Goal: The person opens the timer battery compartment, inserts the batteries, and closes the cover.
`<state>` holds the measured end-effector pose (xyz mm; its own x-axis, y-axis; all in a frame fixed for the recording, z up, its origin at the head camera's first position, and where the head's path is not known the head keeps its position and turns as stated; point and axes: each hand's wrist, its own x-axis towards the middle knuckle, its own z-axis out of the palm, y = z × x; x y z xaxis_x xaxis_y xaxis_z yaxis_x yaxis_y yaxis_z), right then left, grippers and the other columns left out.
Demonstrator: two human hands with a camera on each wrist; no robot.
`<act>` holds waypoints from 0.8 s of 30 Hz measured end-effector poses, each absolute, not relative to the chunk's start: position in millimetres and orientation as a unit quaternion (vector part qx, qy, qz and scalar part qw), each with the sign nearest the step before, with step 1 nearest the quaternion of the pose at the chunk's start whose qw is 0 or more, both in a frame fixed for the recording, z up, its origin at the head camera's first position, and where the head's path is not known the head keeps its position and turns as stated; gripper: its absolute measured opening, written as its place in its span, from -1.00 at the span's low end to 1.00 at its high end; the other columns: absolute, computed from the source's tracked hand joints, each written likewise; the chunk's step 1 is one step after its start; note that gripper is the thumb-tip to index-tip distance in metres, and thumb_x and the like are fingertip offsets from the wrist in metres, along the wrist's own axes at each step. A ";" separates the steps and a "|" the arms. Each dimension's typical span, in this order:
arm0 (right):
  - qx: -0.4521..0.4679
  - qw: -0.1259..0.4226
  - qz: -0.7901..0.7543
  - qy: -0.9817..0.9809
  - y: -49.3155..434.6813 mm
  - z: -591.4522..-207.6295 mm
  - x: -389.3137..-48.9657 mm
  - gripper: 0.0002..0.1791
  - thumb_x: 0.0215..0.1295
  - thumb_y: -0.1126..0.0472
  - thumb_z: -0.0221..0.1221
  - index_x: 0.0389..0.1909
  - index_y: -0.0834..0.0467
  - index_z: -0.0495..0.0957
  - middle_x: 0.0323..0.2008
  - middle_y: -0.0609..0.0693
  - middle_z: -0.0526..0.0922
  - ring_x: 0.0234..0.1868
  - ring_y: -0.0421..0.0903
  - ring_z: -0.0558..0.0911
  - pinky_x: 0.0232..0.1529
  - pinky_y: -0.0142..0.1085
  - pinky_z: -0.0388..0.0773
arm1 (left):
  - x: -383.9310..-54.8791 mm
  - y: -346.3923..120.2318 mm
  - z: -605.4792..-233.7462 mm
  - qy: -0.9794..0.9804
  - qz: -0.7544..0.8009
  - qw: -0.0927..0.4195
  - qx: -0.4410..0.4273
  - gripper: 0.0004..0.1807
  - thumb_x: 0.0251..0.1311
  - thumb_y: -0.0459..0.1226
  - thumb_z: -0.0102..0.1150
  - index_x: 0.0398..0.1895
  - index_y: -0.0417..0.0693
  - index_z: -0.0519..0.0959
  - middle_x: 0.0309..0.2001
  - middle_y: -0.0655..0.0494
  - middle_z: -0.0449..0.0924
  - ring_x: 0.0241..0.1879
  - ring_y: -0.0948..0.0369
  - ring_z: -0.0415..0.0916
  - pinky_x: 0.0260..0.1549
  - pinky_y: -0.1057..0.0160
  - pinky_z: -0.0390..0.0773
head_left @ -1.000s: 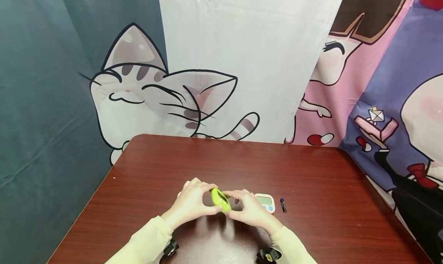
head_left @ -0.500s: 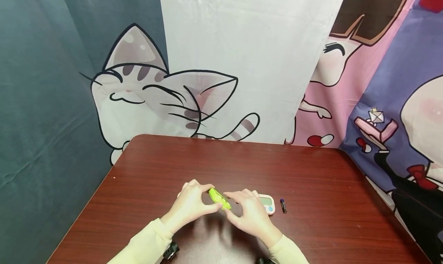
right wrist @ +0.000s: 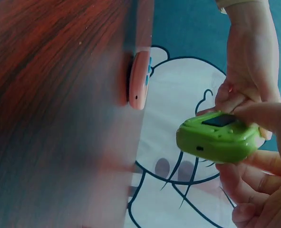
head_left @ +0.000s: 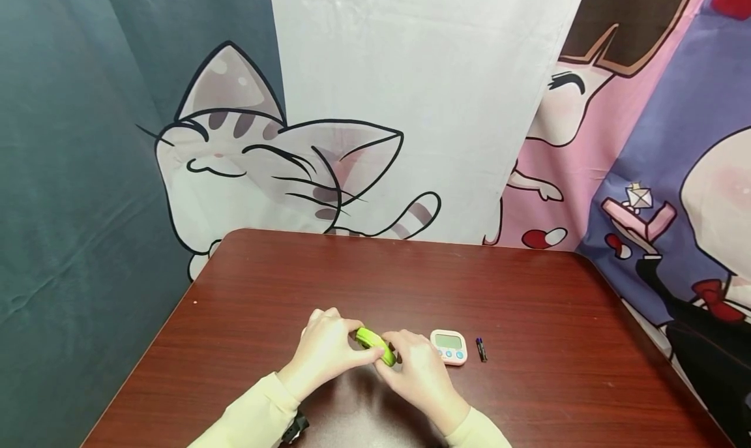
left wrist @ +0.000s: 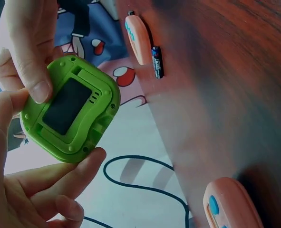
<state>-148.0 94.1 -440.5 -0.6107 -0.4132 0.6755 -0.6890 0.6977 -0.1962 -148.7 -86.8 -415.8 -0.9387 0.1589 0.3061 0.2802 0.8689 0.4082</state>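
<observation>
Between my two hands, above the table, is a small green digital timer [head_left: 375, 345], tilted. In the left wrist view its back faces the camera, with a black rectangle set in the green casing [left wrist: 100, 92]. My left hand [head_left: 325, 350] pinches it by its edges between thumb and fingers. From the other side my right hand [head_left: 419, 370] grips it, thumb [left wrist: 39, 90] lying on the back casing. A pale pink timer [head_left: 448, 347] with blue buttons lies just beyond the right hand. Another pink timer [left wrist: 230, 204] shows in the left wrist view.
A small dark battery [head_left: 481, 349] lies right of the pink timer on the reddish-brown wooden table [head_left: 411, 272]. Behind the table's far edge hangs a printed cloth [head_left: 457, 109] with cartoon figures.
The green timer has been turned in the hands, its opening out of the head camera's sight. The right hand's fingers spread, then came back onto it; the pink timer is more exposed.
</observation>
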 end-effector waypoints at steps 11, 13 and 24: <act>0.303 0.300 0.231 -0.874 91.7 -442.1 -144.6 -0.77 -0.22 0.19 0.42 -0.51 0.02 0.56 -0.63 -0.27 0.38 -0.59 -0.42 0.25 -0.56 -0.58 0.22 | -148.7 -85.0 -415.1 -0.965 -0.209 0.122 -0.103 -0.60 -0.32 0.35 0.26 -0.73 0.33 0.53 -0.66 0.36 0.30 -0.42 0.15 0.25 -0.68 0.20 0.22; 0.306 0.300 0.236 -0.872 91.7 -442.4 -144.5 -0.77 -0.22 0.20 0.42 -0.51 0.02 0.56 -0.63 -0.26 0.39 -0.59 -0.42 0.25 -0.56 -0.60 0.22 | -148.5 -85.3 -415.2 -0.965 -0.211 0.120 -0.104 -0.60 -0.31 0.35 0.25 -0.75 0.34 0.51 -0.66 0.36 0.29 -0.42 0.16 0.25 -0.68 0.20 0.22; 0.275 0.185 0.401 -0.854 92.9 -437.7 -145.5 -0.88 -0.03 0.23 0.40 -0.45 0.11 0.65 -0.66 -0.26 0.50 -0.65 -0.44 0.36 -0.60 -0.60 0.33 | -152.9 -97.0 -421.3 -0.938 -0.233 0.186 -0.179 -0.59 -0.19 0.32 0.26 -0.64 0.26 0.65 -0.75 0.56 0.40 -0.55 0.43 0.19 -0.26 0.24 0.19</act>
